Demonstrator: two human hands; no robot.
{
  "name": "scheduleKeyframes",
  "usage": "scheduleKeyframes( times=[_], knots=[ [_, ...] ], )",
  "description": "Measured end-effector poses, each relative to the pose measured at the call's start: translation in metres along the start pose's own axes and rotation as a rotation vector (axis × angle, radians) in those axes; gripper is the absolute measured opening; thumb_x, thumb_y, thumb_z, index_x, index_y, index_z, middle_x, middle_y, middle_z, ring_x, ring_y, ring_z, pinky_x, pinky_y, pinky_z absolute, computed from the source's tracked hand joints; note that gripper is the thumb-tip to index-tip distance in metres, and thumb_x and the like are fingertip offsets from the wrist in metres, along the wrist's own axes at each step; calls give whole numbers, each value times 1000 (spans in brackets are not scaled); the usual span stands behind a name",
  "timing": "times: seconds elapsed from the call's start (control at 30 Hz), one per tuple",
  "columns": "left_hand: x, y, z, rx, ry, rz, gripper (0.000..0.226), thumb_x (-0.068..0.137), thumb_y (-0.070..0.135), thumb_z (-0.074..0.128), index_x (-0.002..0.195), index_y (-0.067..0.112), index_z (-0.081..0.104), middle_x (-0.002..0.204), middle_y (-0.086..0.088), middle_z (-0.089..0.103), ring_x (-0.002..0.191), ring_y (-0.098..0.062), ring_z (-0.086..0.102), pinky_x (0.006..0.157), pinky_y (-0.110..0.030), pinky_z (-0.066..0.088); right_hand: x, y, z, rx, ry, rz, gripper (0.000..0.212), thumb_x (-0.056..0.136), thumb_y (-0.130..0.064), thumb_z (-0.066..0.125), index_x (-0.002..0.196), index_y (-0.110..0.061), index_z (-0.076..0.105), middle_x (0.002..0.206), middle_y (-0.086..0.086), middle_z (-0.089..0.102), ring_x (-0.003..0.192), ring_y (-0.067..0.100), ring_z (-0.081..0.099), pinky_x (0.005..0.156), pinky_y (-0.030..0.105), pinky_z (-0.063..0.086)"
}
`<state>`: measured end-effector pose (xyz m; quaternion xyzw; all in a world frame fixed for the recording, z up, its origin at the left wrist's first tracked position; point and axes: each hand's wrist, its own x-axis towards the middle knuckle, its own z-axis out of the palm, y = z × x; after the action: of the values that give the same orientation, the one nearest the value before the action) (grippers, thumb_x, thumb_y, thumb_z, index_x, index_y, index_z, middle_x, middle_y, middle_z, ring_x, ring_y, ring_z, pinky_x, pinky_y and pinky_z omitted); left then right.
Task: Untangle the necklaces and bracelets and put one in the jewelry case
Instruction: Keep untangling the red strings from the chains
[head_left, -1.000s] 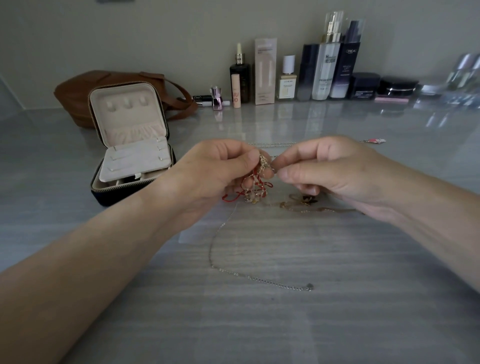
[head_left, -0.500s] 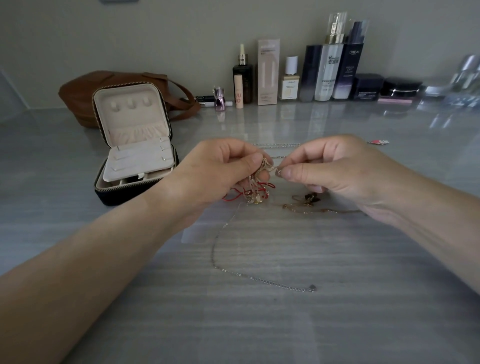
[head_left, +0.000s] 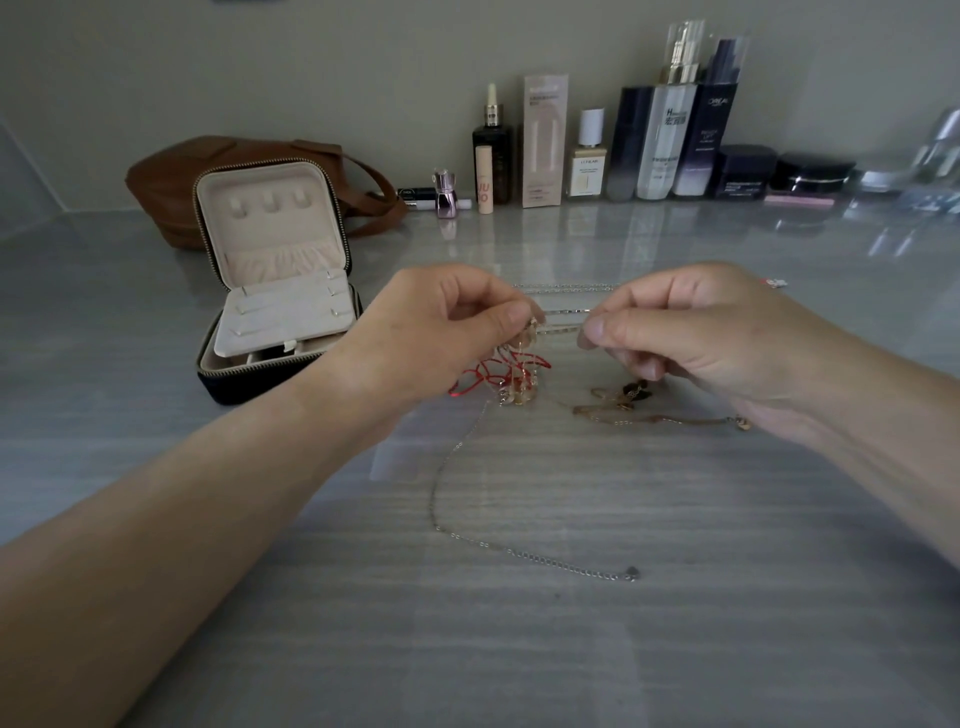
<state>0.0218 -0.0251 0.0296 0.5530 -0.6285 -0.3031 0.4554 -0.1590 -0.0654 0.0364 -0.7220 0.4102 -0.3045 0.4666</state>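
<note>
1. Both hands work in a pinch above the grey table (head_left: 571, 649). The left hand (head_left: 447, 322) holds the top of the tangle (head_left: 511, 371) between thumb and forefinger, its other fingers curled. The right hand (head_left: 701, 332) nips a thin gold chain (head_left: 563, 328) that runs taut from the knot.
2. Red cord and gold links hang in a clump from the left fingers, low over the table. Whether the bottom of the clump touches the surface cannot be told.
3. The untangling looks only partly done. A silver chain (head_left: 467, 519) curves loose across the table toward the person, but its upper end still runs up to the clump. A gold necklace with a dark pendant (head_left: 623, 400) lies just beneath the right hand, and another pale chain (head_left: 566, 286) lies beyond the fingers.
4. The jewelry case (head_left: 275, 291) stands open to the left, well apart from the hands, in front of a brown bag (head_left: 171, 176). No piece can be seen in it, so the red cord has yet to be freed and one item has yet to be put away.
5. Compared with a second ago, when the fingertips nearly met over the knot, the hands have drawn apart and a short run of gold chain now shows between them. The case and the loose chains lie as they did.
</note>
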Motion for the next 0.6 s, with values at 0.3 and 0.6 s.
scheduleKeyframes(
  times=[0.3,0.6],
  knots=[
    [0,1,0,-8,-3,22,20,88,6,58,78,21,67,58,17,64,57,7,56,61,-6,43,0,1,-1,-20,34,-13,11,81,-15,63,79,-8,71,48,-7,52,46,6,43,60,17,39],
    [0,0,1,-136,-45,-77,31,89,12,58,67,25,75,62,5,63,60,-8,50,65,-26,43,-3,4,11,-213,61,-168,13,82,-12,65,79,-24,67,76,-11,71,64,11,66,67,24,51]
  ],
)
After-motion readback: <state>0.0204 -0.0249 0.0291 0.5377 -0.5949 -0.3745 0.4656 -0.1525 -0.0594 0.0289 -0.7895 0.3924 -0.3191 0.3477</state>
